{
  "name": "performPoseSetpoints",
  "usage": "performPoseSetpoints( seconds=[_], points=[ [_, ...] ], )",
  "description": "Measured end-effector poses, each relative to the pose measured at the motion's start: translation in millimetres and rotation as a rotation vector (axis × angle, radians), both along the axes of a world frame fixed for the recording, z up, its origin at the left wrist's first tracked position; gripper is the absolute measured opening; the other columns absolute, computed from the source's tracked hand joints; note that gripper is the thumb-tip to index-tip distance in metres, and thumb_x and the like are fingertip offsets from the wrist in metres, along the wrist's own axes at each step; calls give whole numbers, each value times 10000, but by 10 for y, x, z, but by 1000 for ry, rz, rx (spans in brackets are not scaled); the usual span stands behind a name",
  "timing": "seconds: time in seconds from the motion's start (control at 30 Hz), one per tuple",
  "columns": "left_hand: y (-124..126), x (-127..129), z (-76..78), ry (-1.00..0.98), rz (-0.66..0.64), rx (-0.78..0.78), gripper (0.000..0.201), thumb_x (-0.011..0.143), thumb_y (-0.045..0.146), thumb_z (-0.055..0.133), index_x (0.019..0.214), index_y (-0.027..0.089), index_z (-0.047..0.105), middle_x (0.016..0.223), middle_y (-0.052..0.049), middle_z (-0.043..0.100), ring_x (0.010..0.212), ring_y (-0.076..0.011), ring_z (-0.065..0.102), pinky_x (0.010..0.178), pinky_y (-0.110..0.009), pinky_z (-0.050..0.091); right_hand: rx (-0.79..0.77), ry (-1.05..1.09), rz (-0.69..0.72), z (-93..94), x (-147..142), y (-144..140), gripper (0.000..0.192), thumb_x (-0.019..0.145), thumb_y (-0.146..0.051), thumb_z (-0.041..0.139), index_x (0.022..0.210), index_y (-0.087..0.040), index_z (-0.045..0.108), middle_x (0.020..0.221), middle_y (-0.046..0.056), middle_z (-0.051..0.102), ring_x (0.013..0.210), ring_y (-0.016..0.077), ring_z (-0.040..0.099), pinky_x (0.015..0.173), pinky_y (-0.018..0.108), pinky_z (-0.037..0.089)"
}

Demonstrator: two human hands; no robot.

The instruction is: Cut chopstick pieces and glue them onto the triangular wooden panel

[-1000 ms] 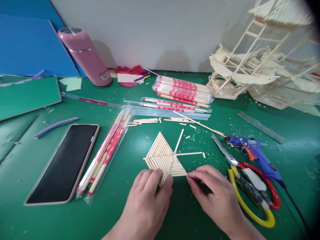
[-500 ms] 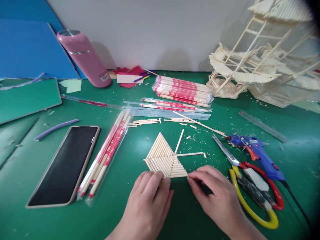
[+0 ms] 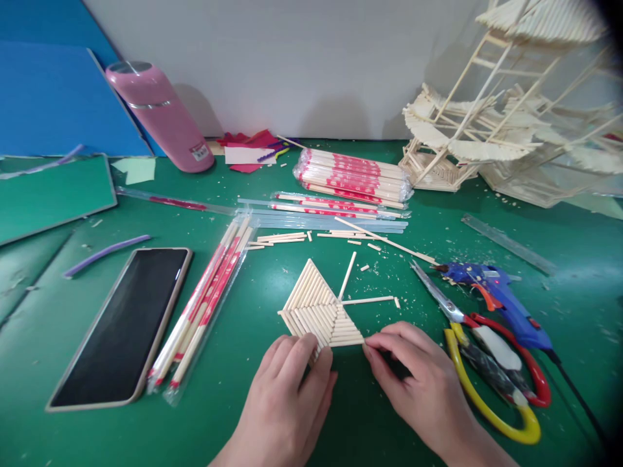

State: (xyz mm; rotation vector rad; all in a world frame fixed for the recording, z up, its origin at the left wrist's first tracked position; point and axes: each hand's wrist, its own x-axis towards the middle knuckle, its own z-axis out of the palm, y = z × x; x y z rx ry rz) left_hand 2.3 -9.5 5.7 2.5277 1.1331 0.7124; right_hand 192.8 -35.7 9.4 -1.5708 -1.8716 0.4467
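Stick panel (image 3: pixel 315 311), fingers (image 3: pixel 390 341) nearly together, touching corners

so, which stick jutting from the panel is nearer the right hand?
The near-horizontal stick, offcut by its tip; the other stick slants away from the right hand.

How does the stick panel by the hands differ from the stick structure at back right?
The panel lies flat on the table; the structure rises in tiers. The panel is smaller than the structure. The left hand and right hand are at the panel's near side; neither touches the structure. Both are built from thin, pale sticks.
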Motion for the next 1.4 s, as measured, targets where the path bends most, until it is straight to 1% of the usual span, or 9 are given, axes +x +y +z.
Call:
performPoseSetpoints(
  seconds=[0.33,0.47,0.6,0.77,0.9,1.03,1.23,1.4],
  points=[
    [9,9,-17,22,-5,-10,195,828,113,417,970,163,541,922,-81,529,737,-187,477,653,-339,462,-4,-11,-5,-4,3,-1,112,790,-112,532,855,-163,608,746,42,580,681,141,546,591,275,460],
    [2,17,-9,33,0,-34,201,832,115,395,945,180,548,881,-69,532,698,-179,471,615,-326,459,-17,-12,0,-7,7,-3,114,793,-119,528,861,-169,606,753,44,577,692,146,546,598,281,460],
    [-1,-4,0,3,-29,-20,204,831,110,411,973,169,544,892,-72,528,725,-179,486,630,-319,467,-9,-15,0,-14,8,-3,111,795,-123,525,859,-172,602,751,43,579,687,145,546,595,280,460],
    [3,-18,-6,-37,-21,-8,209,829,107,445,1015,149,532,921,-81,534,762,-180,494,675,-315,472,-11,-12,-8,-9,5,-1,114,795,-122,525,857,-175,605,746,42,582,683,144,552,597,276,460],
    [-2,-6,-21,-28,-10,-19,208,836,117,438,1017,144,536,896,-78,541,737,-178,492,643,-309,472,-12,-15,-15,2,0,3,106,797,-132,521,842,-167,610,740,43,582,679,142,554,596,274,461],
    [-2,7,-43,-34,-12,6,210,836,118,436,1017,135,541,882,-78,547,725,-177,499,639,-317,473,-12,-12,-18,2,0,6,110,802,-143,513,838,-170,614,736,41,584,676,142,555,592,272,463],
    [-13,19,-61,-19,22,54,200,852,141,408,993,145,551,838,-68,557,698,-179,512,620,-327,479,-12,-6,-15,-4,2,8,105,792,-125,525,839,-160,613,741,43,581,677,145,551,591,280,457],
    [-25,19,-63,-56,30,116,205,858,136,409,995,163,558,866,-65,569,733,-169,522,665,-319,476,-22,-14,-18,-1,3,9,108,800,-140,516,835,-169,614,737,41,587,677,143,560,595,273,463]
  ],
)
